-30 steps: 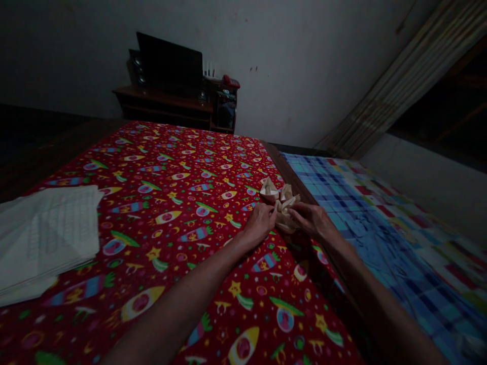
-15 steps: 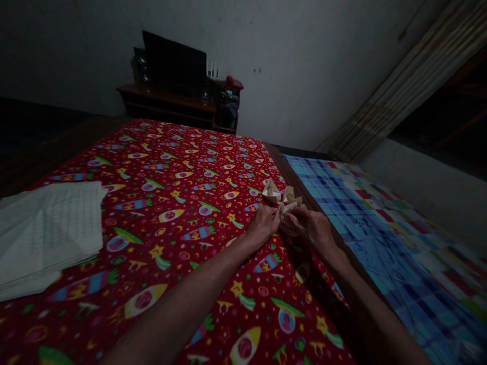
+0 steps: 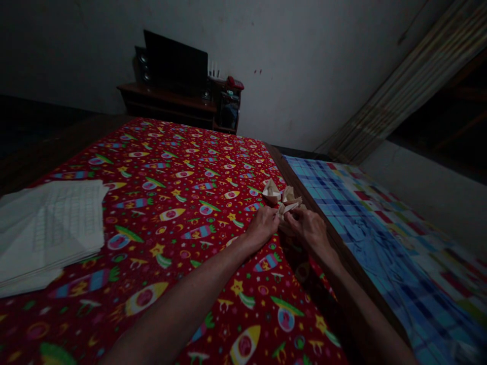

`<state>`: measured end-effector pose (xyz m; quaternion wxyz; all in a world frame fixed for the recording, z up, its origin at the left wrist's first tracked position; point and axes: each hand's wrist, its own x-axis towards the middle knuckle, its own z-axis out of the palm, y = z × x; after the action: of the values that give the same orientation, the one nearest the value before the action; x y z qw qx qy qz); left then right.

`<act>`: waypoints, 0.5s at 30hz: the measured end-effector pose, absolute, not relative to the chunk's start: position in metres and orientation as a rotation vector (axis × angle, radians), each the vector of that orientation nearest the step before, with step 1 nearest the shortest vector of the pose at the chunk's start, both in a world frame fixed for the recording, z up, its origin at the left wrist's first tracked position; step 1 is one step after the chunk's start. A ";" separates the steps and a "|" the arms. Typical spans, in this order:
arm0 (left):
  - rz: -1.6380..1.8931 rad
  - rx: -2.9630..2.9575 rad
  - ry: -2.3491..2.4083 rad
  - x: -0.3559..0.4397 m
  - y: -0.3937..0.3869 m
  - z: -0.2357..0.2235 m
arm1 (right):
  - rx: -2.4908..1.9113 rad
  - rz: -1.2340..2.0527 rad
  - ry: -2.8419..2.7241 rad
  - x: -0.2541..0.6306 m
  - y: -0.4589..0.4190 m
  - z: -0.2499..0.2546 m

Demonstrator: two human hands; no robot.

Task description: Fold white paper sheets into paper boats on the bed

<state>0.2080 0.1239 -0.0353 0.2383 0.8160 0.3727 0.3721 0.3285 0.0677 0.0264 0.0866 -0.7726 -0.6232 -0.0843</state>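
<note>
Near the right edge of the red patterned cloth [image 3: 167,248] is a piece of folded tan paper [image 3: 286,207], with fingers pinching it from both sides. My left hand [image 3: 263,225] has thumb and fingertips closed on its left side. My right hand [image 3: 310,226] grips the right side, palm turned down, and covers part of it. Just beyond the fingers stand more folded paper pieces [image 3: 271,191], pointed and boat-like. Whether these join the held paper I cannot tell.
A stack of printed paper sheets [image 3: 72,223] lies at the left. A dark wooden edge [image 3: 291,175] borders the red cloth; beyond it is a blue checked cloth [image 3: 327,187]. At the back, a monitor [image 3: 177,63] and a red telephone [image 3: 235,83] stand on a wooden desk [image 3: 167,99].
My right hand has shifted slightly and turned over the paper, its fingers closing further in. My left hand keeps its pinch. The view has swung slightly.
</note>
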 end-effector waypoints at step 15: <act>1.026 2.231 1.022 0.210 0.127 -0.042 | -2.238 -0.293 -1.998 0.330 0.062 0.027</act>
<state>0.2097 0.1268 -0.0416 0.2387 0.8145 0.3731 0.3747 0.3300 0.0618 0.0268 0.0635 -0.7409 -0.6615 -0.0971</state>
